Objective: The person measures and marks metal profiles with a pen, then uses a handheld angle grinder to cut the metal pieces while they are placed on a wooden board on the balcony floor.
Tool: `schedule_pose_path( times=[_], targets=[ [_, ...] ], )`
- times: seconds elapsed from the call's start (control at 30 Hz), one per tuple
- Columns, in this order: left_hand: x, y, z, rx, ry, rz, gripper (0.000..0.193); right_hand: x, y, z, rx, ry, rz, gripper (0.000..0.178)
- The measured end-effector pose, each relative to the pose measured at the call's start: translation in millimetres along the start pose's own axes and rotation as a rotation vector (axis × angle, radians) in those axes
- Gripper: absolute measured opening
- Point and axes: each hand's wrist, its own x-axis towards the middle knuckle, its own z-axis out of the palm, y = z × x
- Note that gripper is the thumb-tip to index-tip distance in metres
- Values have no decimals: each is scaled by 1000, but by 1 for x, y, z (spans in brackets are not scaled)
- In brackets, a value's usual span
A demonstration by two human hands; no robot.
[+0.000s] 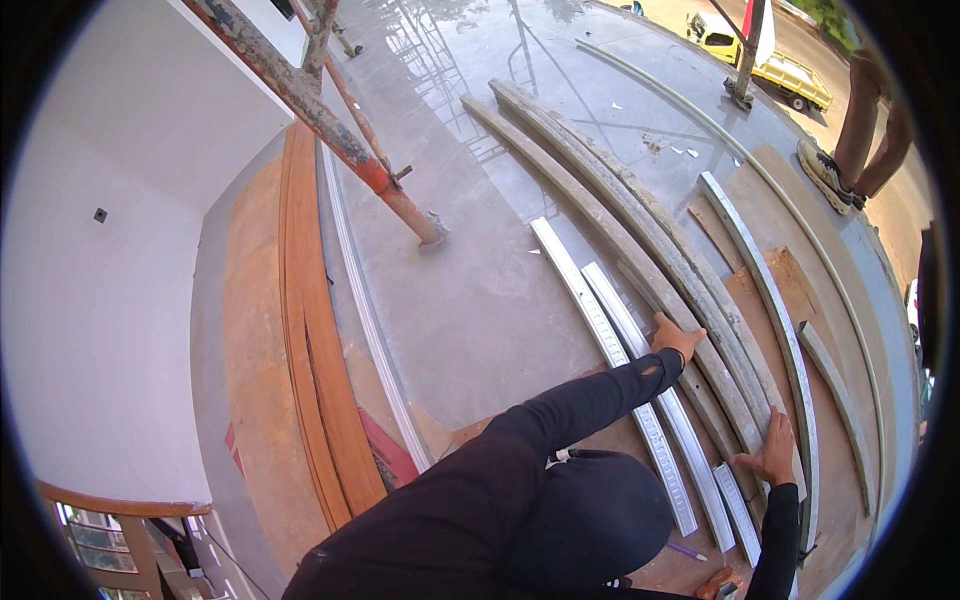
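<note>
Several long, weathered grey beams (640, 222) lie side by side on the floor, bent by the lens. My left hand (680, 340) is closed across one of them about midway, thumb and a finger on either side; its other fingers are hidden. Nearer me, my right hand (772, 452) grips the near end of the beams, with its thumb apart from its fingers. To the left of the beams are two white perforated metal strips (612, 345), with a short perforated piece (737, 510) by their near ends. A purple pencil-like stick (687, 551) lies close to my knee.
An orange, rust-worn scaffold post (390, 195) stands ahead on the left. Brown wooden planks (300, 300) lie along the white wall (110, 300). A grey metal bar (775, 290) lies right of the beams. Another person's legs (868, 130) stand at far right, beyond a long pale pipe (745, 150).
</note>
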Motion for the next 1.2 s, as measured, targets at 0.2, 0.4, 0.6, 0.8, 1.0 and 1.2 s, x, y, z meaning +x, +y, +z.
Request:
schedule_pose_path(
  times=[0.2, 0.4, 0.6, 0.8, 1.0, 1.2],
  targets=[
    [8, -18, -11, -142, -97, 5, 88, 0, -21, -6, 167, -11, -24, 97],
    [19, -15, -36, -559, -305, -54, 81, -11, -42, -35, 233, -41, -80, 97],
    [42, -9, -87, -1103, -456, -210, 70, -53, -98, -59, 356, -181, 25, 97],
    [11, -25, -136, -1190, -649, -127, 58, -103, -142, -58, 244, 0, -77, 94],
    [-10, -67, -189, -1143, -333, -147, 58, -129, -183, -23, 246, 39, -95, 92],
    [6, -115, -206, -693, 108, -168, 57, -137, -198, 34, 283, 5, -93, 90]
  ],
)
